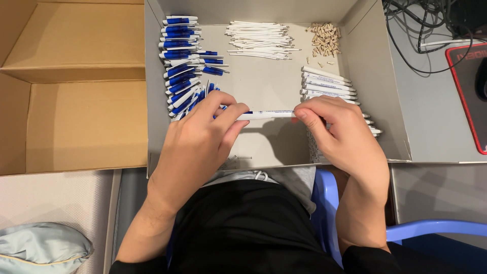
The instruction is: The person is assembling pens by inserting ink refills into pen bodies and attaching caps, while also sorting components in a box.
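While both of my hands pinch it, the white pen (269,114) lies level over the middle of the grey tray (274,86): left hand (200,137) closed on its blue end, right hand (337,134) on the white barrel, a grip that I judge suits pressing parts together. Left of the pen lie blue-and-white pens (182,61), behind it white refills (258,39), right of it white barrels (327,83).

An empty cardboard box (76,86) is sitting open at the left. Black cables (421,30) are trailing at top right beside a red-edged mat (469,91). A blue chair (329,203) is showing below.
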